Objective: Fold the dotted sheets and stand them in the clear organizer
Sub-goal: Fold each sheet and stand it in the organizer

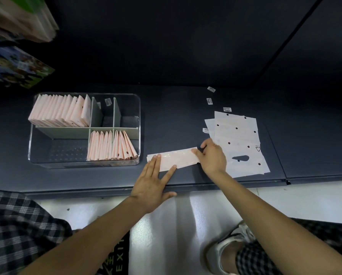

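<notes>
A long pink folded sheet (178, 159) lies on the dark shelf near its front edge. My left hand (153, 183) presses flat on the strip's left end with straight fingers. My right hand (212, 155) pinches the strip's right end, fingers curled over it. To the right lies a pile of flat white dotted sheets (238, 143), partly under my right hand. The clear organizer (135, 118) stands at the left, with several folded pink sheets (61, 111) upright in its back left compartment and several more folded pink sheets (111, 145) in the front right one.
Small barcode stickers (211, 89) lie on the dark shelf (166, 120) behind the sheet pile. The organizer's front left and back right compartments hold no sheets. Packaged goods (17, 66) hang at the upper left. The shelf's front edge runs just below my hands.
</notes>
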